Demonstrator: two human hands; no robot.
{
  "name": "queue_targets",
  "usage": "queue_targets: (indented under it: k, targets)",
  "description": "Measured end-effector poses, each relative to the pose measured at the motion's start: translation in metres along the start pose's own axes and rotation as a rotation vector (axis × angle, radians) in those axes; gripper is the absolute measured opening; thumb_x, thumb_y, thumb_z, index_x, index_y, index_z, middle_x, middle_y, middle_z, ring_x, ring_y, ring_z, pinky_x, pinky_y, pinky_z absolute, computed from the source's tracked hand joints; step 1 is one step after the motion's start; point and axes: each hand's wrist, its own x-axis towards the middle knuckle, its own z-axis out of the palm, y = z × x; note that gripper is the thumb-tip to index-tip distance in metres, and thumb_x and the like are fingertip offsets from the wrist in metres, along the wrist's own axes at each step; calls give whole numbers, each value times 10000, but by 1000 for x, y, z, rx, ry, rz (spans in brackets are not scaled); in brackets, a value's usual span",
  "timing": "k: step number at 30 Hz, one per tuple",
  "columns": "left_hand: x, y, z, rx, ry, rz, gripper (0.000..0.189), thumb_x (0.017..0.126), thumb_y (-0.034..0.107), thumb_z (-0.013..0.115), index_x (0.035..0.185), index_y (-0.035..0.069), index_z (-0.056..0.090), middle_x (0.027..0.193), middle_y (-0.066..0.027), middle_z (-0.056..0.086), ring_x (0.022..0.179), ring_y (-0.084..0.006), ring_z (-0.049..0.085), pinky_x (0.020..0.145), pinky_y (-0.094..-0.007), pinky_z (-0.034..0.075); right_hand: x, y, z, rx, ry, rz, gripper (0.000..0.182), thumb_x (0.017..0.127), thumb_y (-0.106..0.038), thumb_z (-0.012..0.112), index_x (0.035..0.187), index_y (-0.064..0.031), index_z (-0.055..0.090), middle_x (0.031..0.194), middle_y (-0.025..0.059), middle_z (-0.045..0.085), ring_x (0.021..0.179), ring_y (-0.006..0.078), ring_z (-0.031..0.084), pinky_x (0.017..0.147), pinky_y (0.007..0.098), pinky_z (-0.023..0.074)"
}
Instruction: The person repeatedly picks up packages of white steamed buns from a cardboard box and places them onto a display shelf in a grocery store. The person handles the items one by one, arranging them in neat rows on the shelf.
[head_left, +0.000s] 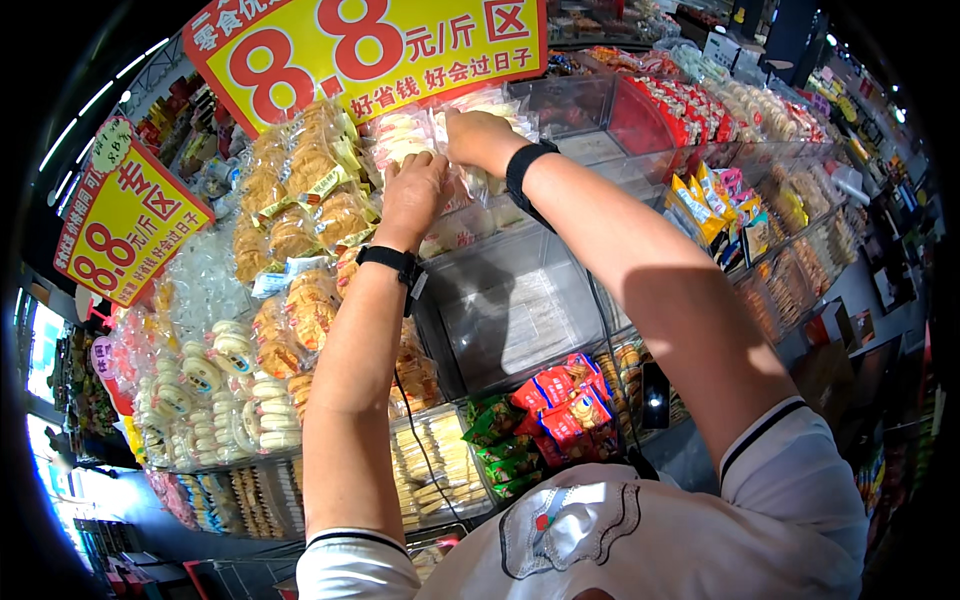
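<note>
My left hand (412, 196) lies with bent fingers on clear-wrapped pale pastries (401, 135) in a bin at the back of the display. Close to its right, my right hand (480, 139) reaches over more wrapped packets (491, 101) of the same kind; its fingertips are partly hidden among the wrappers. Whether either hand grips a packet cannot be made out. Both wrists wear black bands. Wrapped golden-brown cookies (315, 161) are piled just left of my left hand.
A bare-bottomed clear bin (510, 307) lies below my hands. Red snack bags (574, 409) and green snack bags (499, 450) stand near my body. A large yellow price sign (375, 52) rises behind the pastries. Black cables (412, 420) hang across the bins. Clear dividers (637, 161) edge the right side.
</note>
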Motion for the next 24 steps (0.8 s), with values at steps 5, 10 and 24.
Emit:
queue_targets:
  k: [5,10,24]
  targets:
    - [4,7,0,-48,19,12,363,822,177,689,1170,122,600,992,-83,613,1055,-288,571,924,-493,422,17,5,4,-65,38,11,495,841,-208,647,1252,45,537,1103,233,686,1034,359,681,852,464,550]
    - [1,5,-2,-10,5,-15,331,822,182,693,1134,110,609,1000,-87,616,1061,-291,570,925,-487,422,13,-2,26,-87,187,33,572,861,-182,623,1350,57,447,1103,273,646,1010,389,674,831,449,561]
    - [1,-2,3,-98,11,-100,521,824,239,734,1255,51,510,1012,-135,655,1020,-319,608,928,-469,438,-11,19,15,-37,117,-131,523,866,-255,573,1354,-81,496,1155,277,614,1020,419,641,856,490,522]
